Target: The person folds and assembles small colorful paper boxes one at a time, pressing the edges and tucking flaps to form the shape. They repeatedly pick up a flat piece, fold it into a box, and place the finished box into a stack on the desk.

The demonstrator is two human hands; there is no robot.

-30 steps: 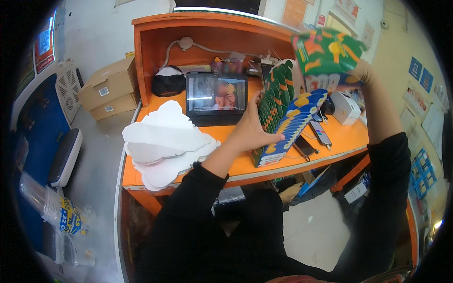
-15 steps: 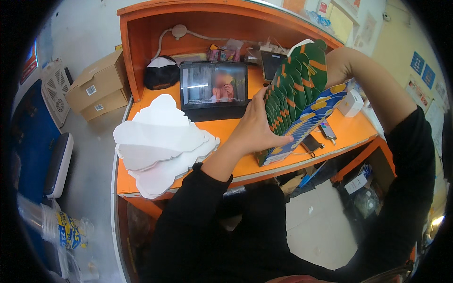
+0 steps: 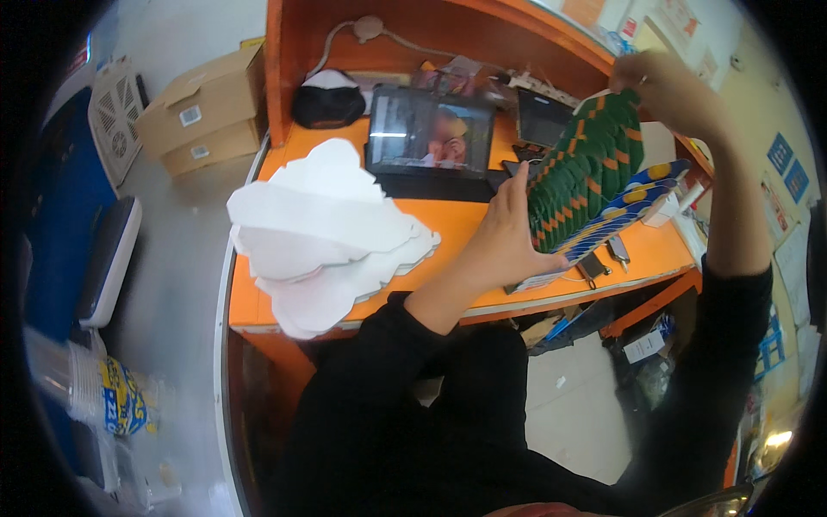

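My left hand grips the near end of a fanned stack of printed card cut-outs, its fingers behind and thumb in front. Green cut-outs with orange stripes make up the upper part of the stack, and blue ones with yellow dots run along its lower side. At the far upper end, my right hand has its fingers curled against the top of the green pieces; its fingertips are partly hidden. To the left on the orange desk lies a loose pile of white cut-outs.
A tablet playing a video stands at the back of the desk, beside a black and white cap. Phones and a small white box lie near the stack. Cardboard boxes stand left of the desk.
My right hand has risen from behind the stack to its top end, with the elbow lower. The view has shifted, and my left hand still grips the stack.
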